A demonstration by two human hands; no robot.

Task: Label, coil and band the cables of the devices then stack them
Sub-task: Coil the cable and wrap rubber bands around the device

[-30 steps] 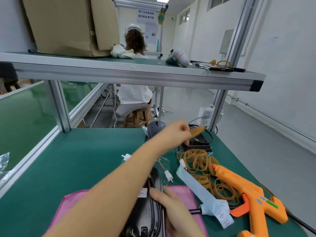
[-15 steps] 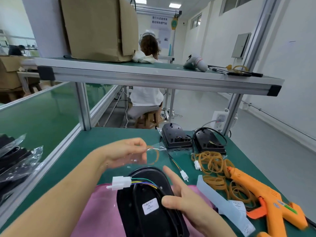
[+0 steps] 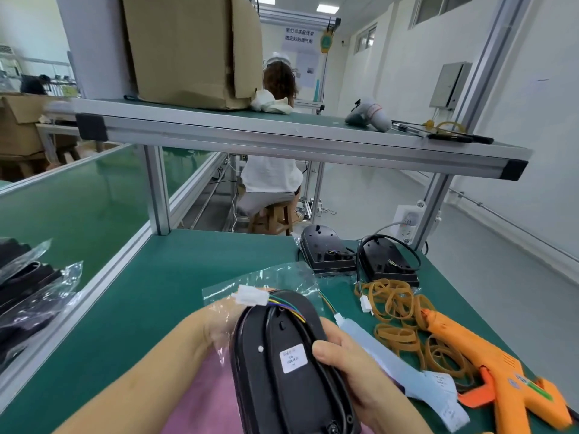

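While the right hand [image 3: 351,358] clamps the labelled black device [image 3: 282,364] by its edge above the pink mat [image 3: 203,399], the left hand [image 3: 219,324] cups its far side, pinning the coiled cable [image 3: 313,349] flat, probably so a rubber band [image 3: 398,311] from the counter [image 3: 156,292] pile can go on.

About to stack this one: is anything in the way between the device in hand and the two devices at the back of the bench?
Mostly clear. The held device is gripped by the left hand and right hand. Only a clear plastic bag lies on the green mat toward the two devices; the rubber bands sit right of that path.
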